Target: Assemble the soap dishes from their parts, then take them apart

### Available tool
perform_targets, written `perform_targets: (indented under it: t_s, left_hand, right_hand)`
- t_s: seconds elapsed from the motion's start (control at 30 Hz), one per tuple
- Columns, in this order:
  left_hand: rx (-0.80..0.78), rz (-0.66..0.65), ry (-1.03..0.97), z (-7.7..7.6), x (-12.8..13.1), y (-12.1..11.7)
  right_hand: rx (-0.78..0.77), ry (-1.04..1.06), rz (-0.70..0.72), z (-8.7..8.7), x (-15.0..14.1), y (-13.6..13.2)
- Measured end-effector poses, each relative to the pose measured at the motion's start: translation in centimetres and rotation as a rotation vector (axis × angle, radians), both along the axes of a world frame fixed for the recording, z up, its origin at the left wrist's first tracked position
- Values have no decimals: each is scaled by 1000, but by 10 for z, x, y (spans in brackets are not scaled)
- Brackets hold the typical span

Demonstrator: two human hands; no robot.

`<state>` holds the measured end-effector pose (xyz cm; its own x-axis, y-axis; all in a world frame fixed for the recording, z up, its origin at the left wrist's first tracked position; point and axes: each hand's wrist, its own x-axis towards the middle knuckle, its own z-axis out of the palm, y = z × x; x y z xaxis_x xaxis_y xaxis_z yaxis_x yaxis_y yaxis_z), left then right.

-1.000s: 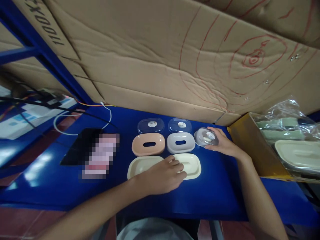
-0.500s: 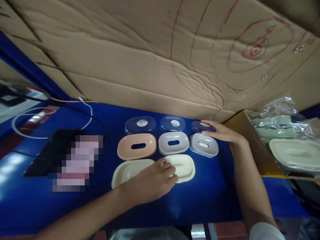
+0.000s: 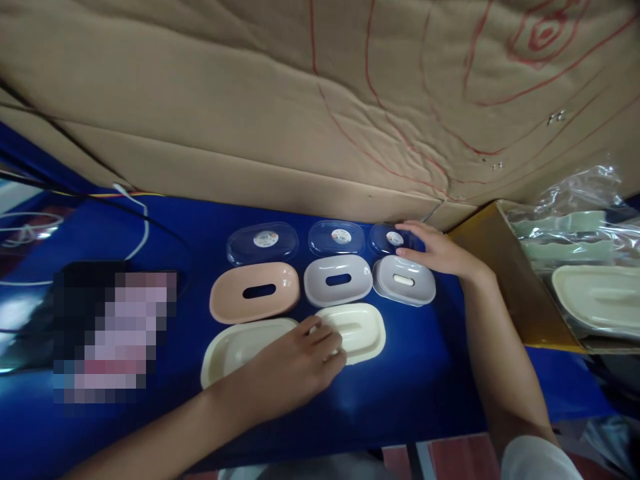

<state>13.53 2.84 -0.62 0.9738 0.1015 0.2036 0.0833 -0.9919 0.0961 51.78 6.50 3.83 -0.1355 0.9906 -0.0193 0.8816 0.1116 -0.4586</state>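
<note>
My left hand (image 3: 317, 353) has its fingers curled on the left end of a small cream oval dish (image 3: 364, 333). Its forearm partly covers a larger cream dish (image 3: 240, 347). At the far right of the set, my right hand (image 3: 437, 250) spans a clear oval lid (image 3: 383, 241) with a round sticker, thumb in front and fingers behind. Just below that lid sits a grey slotted dish (image 3: 385, 283), something white showing through its slot. Left of it are another grey slotted dish (image 3: 320, 287) and a larger peach one (image 3: 225, 293).
Two more clear stickered lids, one in the middle (image 3: 325, 240) and one at left (image 3: 243, 247), lie along the back. A cardboard box (image 3: 493, 273) at right holds plastic-wrapped green and cream pieces. Cardboard (image 3: 225, 107) walls the blue table (image 3: 400, 393). A cable (image 3: 145, 227) lies left.
The view has shifted a little. The right-hand clear lid now lies with its sticker facing me more, my right hand still at it. My left hand remains on the small cream dish.
</note>
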Motion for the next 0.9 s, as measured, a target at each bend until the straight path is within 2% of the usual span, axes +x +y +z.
perform_targets:
  t_s: [0.1, 0.2, 0.3, 0.4, 0.53, 0.67, 0.8, 0.9]
  left_hand:
    - [-1, -3, 7, -1, -1, 0]
    - [-14, -11, 6, -1, -1, 0]
    - [-18, -9, 10, 0, -1, 0]
    - [-1, -11, 30, 1, -1, 0]
    - [1, -20, 40, 2, -2, 1]
    - [-7, -20, 37, 3, -1, 1]
    - [9, -19, 39, 5, -1, 1]
    - [25, -15, 39, 6, -2, 1]
  right_hand:
    - [-80, 4, 28, 24, -14, -17]
    - [-189, -59, 58, 32, -32, -31]
    - [-310, -184, 8, 24, -49, -37]
    - [-336, -276, -36, 14, -61, -36]
    - [-267, -325, -28, 15, -65, -41]
    - [-223, -384, -68, 16, -56, -55]
    - [-150, -367, -41, 0, -43, -78]
    - [-63, -270, -6, -14, -33, -98]
